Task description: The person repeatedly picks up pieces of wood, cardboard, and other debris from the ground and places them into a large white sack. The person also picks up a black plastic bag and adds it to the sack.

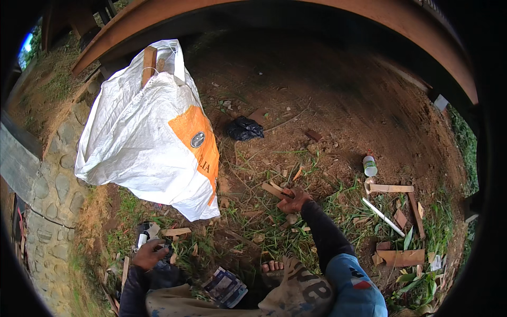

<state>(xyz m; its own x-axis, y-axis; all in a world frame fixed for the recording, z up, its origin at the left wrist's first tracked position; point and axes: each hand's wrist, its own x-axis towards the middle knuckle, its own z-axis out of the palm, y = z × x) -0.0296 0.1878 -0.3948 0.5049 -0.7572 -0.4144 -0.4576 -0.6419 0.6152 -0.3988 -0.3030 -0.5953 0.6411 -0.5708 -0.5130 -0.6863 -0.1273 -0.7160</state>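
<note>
My right hand (292, 201) reaches down to the grass with its fingers closed around small wood offcuts (273, 191), which stick out to the left. At the lower left, my left hand (149, 253) is over a black plastic bag (164, 263), its fingers somewhat apart; whether it holds anything I cannot tell. A white cylindrical piece (141, 240) lies just above that hand. A large white woven sack (138, 138) with an orange printed panel lies at the upper left, and a wooden block (149, 63) pokes out of its top. Between my legs is a printed packet (226, 287).
A crumpled black bag (245, 128) lies on the soil right of the sack. Further right are a cup (370, 166), a white pipe (383, 217) and several wood offcuts (402, 257). A stone wall (59, 190) runs along the left; a brown beam (356, 8) crosses the top.
</note>
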